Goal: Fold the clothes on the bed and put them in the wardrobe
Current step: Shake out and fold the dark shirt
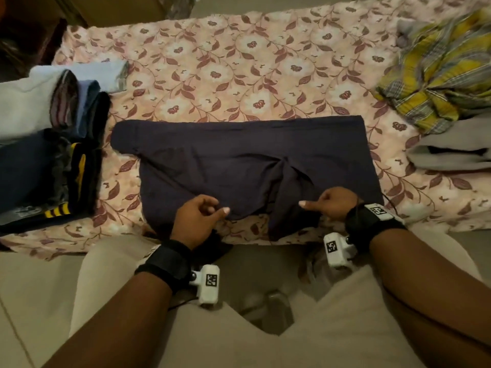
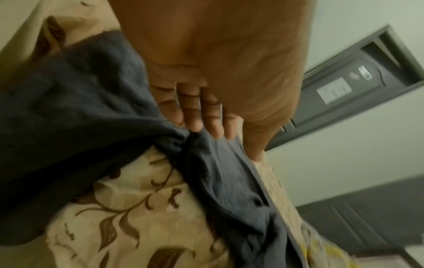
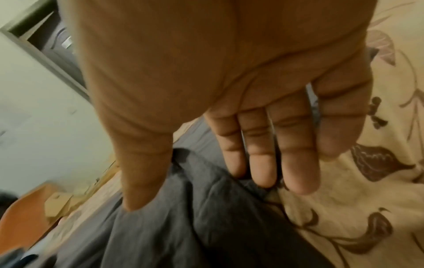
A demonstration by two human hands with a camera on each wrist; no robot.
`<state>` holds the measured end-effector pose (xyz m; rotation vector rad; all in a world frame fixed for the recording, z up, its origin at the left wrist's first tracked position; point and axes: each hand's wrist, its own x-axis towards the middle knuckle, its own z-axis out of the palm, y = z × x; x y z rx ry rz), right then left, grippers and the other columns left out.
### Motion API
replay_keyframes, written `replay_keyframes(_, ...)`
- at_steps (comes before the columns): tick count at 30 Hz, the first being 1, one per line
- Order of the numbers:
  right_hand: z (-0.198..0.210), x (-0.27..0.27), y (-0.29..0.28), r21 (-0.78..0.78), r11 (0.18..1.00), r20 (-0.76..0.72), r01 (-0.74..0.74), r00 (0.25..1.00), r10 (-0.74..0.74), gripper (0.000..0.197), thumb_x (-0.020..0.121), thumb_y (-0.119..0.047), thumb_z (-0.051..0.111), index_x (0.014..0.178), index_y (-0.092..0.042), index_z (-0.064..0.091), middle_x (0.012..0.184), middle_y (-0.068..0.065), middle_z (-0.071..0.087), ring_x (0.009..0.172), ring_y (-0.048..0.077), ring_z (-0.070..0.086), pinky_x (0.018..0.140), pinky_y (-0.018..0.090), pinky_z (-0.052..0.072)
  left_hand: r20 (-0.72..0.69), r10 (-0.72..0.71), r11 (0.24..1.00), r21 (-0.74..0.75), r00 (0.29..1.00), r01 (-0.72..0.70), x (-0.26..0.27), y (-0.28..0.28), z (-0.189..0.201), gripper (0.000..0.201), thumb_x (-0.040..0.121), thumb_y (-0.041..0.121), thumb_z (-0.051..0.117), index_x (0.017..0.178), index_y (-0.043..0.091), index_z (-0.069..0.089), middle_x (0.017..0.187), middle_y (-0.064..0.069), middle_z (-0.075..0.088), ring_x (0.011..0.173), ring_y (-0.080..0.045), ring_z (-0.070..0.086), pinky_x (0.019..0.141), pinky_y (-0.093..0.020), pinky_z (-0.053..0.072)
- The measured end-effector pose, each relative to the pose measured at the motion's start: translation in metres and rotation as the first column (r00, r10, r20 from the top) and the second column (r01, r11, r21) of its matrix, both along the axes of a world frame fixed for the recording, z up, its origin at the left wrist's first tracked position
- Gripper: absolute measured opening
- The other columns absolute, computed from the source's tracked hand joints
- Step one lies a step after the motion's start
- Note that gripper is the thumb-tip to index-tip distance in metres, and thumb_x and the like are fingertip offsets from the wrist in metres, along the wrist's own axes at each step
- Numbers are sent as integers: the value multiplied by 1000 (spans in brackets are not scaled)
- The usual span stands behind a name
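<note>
Head view: dark garment's near edge hidden under both hands.

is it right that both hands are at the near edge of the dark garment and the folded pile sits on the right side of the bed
Not quite: the folded pile sits on the left side of the bed, as the head view shows. The left hand and right hand are at the dark garment's near edge.

Both forearms reach fwd from the bottom of the view, bare, each w/ a black strap at the wrist. Left hand sits knuckles up, fingers curled under, thumb out toward the right, pinching the dark cloth. Right hand mirrors it, fingers curled, thumb pointing left, gripping the same cloth's near edge. Hands apart, roughly level.
</note>
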<state>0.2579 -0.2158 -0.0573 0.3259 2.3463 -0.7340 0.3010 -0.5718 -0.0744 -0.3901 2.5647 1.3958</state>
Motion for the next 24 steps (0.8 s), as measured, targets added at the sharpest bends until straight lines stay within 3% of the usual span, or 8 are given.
replay_keyframes(3, -2, -5, -8, 153, 979, -7, -138, 990, 141, 40, 87, -53, 72, 83, -15, 64, 86, 7, 65, 85, 28, 64, 79, 38, 52, -93, -263, 952, -186, 960, 243, -12, 22, -1, 31, 75, 42, 92, 94, 28, 71, 87, 12, 68, 79, 0, 63, 73, -13, 48)
replay_keyframes(6, -1, -17, 5, 155, 978, -41, -141, 988, 149, 24, 97, -25, 62, 76, -16, 56, 91, 8, 60, 99, 33, 61, 87, 33, 47, -58, -370, 901, -264, 927, 343, -21, 28, -13, 31, 78, 46, 88, 95, 25, 72, 91, 10, 70, 83, -9, 65, 81, -31, 56)
replay_keyframes(9, 17, -32, 38, 19, 979, -357, 204, 916, -184, 18, 100, -19, 55, 95, -5, 64, 111, 22, 64, 110, 39, 59, 95, 39, 42, -6, -373, 883, -309, 928, 353, -24, 27, -25, 31, 80, 50, 85, 97, 27, 73, 93, 9, 70, 86, -12, 65, 84, -36, 57)
replay_keyframes(11, 26, -35, 52, -101, 824, -508, 558, 683, -525, 36, 100, -35, 54, 125, -9, 54, 127, 24, 60, 116, 42, 56, 96, 42, 42, -36, -385, 876, -330, 922, 353, -25, 26, -29, 31, 80, 51, 84, 97, 27, 73, 95, 9, 70, 88, -12, 64, 84, -36, 56)
replay_keyframes(13, 17, -32, 54, -178, 726, -439, 664, 607, -663, 60, 96, -47, 59, 143, -14, 41, 134, 19, 58, 120, 39, 56, 99, 41, 43, -69, -404, 867, -349, 912, 357, -26, 28, -30, 31, 82, 51, 82, 98, 27, 74, 97, 9, 69, 90, -13, 63, 84, -34, 54)
replay_keyframes(17, -14, -26, 63, -174, 751, -200, 637, 724, -660, 98, 66, -67, 73, 143, -13, 48, 135, 11, 62, 121, 34, 61, 103, 43, 49, -43, -385, 856, -391, 922, 339, -28, 32, -31, 31, 84, 56, 78, 99, 29, 73, 98, 10, 66, 95, -15, 61, 83, -34, 51)
replay_keyframes(20, -24, -30, 73, 8, 816, -98, 579, 812, -575, 93, 81, -69, 66, 148, -6, 47, 148, 20, 51, 130, 41, 53, 108, 43, 43, -24, -384, 850, -399, 923, 344, -27, 34, -33, 32, 84, 55, 79, 99, 28, 74, 97, 9, 65, 97, -18, 61, 83, -34, 51)
replay_keyframes(24, -26, -31, 76, 67, 791, -55, 608, 794, -605, 87, 94, -67, 48, 152, -3, 41, 156, 21, 41, 138, 41, 45, 115, 43, 35, 7, -387, 842, -406, 922, 357, -29, 36, -34, 41, 80, 61, 79, 102, 27, 74, 100, 6, 66, 99, -20, 63, 86, -35, 52)
